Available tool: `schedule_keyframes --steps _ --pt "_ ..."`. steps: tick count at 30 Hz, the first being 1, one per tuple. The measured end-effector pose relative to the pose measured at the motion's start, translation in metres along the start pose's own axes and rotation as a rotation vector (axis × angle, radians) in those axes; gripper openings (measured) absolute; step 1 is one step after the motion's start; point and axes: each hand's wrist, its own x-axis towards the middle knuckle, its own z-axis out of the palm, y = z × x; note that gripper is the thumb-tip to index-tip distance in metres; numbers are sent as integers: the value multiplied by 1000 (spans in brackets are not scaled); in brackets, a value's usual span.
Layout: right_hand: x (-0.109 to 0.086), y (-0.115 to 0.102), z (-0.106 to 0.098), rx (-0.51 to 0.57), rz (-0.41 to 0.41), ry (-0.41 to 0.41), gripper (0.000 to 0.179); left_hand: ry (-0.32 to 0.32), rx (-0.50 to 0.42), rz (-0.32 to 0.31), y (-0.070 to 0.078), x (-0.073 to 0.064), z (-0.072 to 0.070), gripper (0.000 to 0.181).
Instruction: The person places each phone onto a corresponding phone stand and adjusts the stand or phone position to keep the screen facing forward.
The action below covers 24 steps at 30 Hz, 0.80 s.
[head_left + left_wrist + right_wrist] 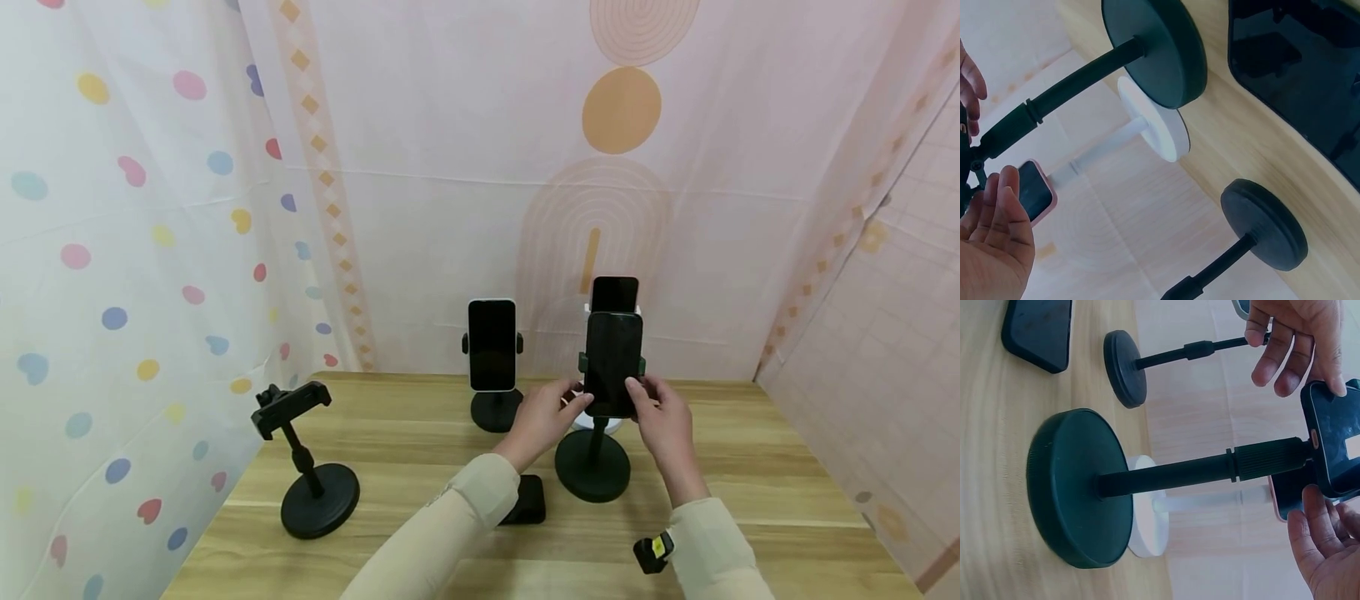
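Note:
A black smartphone point(613, 365) stands upright in the clamp of a dark green phone stand point(592, 467). My right hand point(665, 425) pinches its lower right edge, thumb on the screen side and fingers toward the back. At the lower left corner, the thumb of my left hand point(542, 419) touches the edge. The other left fingers point(1270, 362) spread loosely beside the phone in the right wrist view. Right behind it, a pink-edged phone point(1036, 192) sits in a white stand point(1169, 134), partly covered by the green one.
A white-edged phone point(492, 344) stands in a black stand point(491, 412) at the back. To the left is another black stand point(320, 502) with a bare clamp point(291, 408). A dark phone point(529, 500) lies flat by my left forearm. Patterned curtains point(420, 250) border the wooden table point(420, 467).

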Motion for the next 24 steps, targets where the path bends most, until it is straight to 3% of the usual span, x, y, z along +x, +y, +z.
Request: schedule_keyframes --steps 12,24 --pt "-18 18 4 11 33 26 50 -57 -11 -10 -2 -12 6 26" --pt "-29 26 7 17 2 44 36 -38 26 25 -4 -17 9 19"
